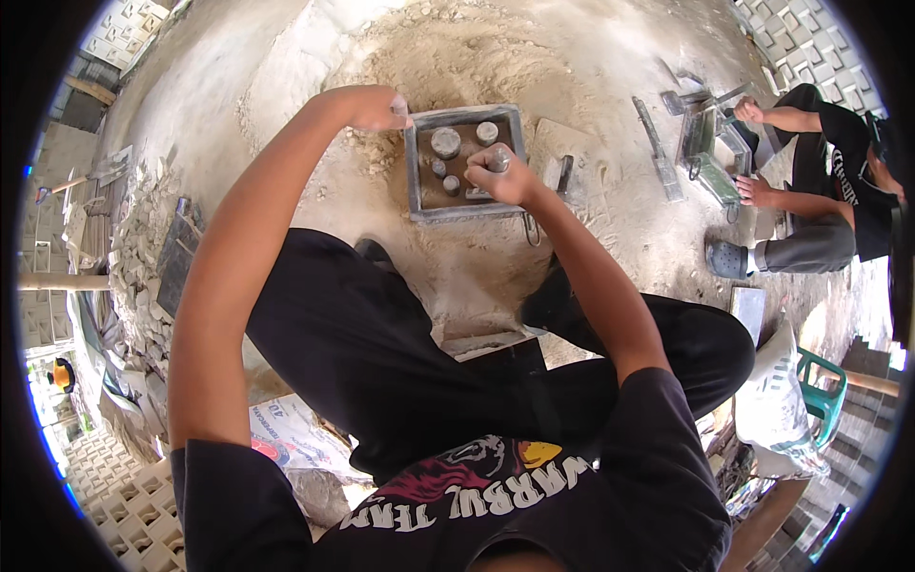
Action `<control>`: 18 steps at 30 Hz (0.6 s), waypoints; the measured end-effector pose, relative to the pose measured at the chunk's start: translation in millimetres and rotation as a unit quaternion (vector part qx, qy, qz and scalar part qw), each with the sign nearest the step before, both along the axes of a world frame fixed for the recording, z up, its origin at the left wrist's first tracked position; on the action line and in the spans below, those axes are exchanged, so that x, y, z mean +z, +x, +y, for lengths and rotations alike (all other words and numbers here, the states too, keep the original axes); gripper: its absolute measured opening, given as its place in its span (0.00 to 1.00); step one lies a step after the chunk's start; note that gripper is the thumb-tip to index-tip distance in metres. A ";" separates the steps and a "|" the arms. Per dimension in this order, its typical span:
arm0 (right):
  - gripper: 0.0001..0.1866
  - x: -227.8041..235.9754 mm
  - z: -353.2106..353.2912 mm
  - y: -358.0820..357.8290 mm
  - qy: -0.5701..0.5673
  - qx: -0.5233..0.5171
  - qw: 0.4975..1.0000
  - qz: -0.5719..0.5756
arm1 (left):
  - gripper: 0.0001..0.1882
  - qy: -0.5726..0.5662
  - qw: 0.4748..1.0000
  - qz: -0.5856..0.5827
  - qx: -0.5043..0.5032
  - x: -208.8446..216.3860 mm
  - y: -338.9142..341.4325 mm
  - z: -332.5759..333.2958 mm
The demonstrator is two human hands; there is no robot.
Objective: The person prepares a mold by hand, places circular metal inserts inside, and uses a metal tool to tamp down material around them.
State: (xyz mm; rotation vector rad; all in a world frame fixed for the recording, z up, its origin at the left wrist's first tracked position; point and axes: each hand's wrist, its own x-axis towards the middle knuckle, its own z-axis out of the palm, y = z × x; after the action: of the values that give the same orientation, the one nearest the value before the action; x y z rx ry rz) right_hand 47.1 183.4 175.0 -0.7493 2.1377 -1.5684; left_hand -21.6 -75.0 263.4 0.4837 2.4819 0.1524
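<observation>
A grey rectangular casting frame (464, 217) sits on the sandy ground, brown sand inside it. Several round grey pieces stand in the sand, including a large disc (445, 143) and a smaller one (487, 132). My left hand (379, 108) is closed at the frame's far left corner, its fingertips partly hidden and slightly blurred. Over the right half of the frame, my right hand (503, 176) makes a fist around a small tool (498, 163) with a rounded grey handle end. The tool's lower part is mostly hidden below the hand.
Loose sand (448, 62) is heaped beyond the frame. At right, a co-worker's hands (755, 191) are at another frame (710, 157), near a long bar (658, 148). Rubble (143, 276) and a shovel (110, 169) are at left; a white sack (770, 400) and green chair (824, 396) at lower right.
</observation>
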 end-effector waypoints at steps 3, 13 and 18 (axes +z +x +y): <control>0.15 6.9 7.6 -0.3 -0.035 -0.045 0.998 0.025 | 0.22 -0.018 1.000 0.011 -0.010 -1.8 0.3 3.8; 0.15 -1.9 33.5 0.7 -0.112 -0.083 0.990 0.010 | 0.22 -0.004 0.999 -0.032 0.018 5.3 -2.3 28.5; 0.18 -10.3 23.1 1.0 -0.166 -0.251 0.953 -0.046 | 0.22 -0.014 0.999 0.006 -0.029 -1.5 -5.4 29.4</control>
State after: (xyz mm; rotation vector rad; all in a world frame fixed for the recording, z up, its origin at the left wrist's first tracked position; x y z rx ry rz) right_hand 48.1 206.6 164.7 -0.2132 2.1251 -2.2123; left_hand -27.0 -45.6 261.9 0.5442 2.4755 0.0908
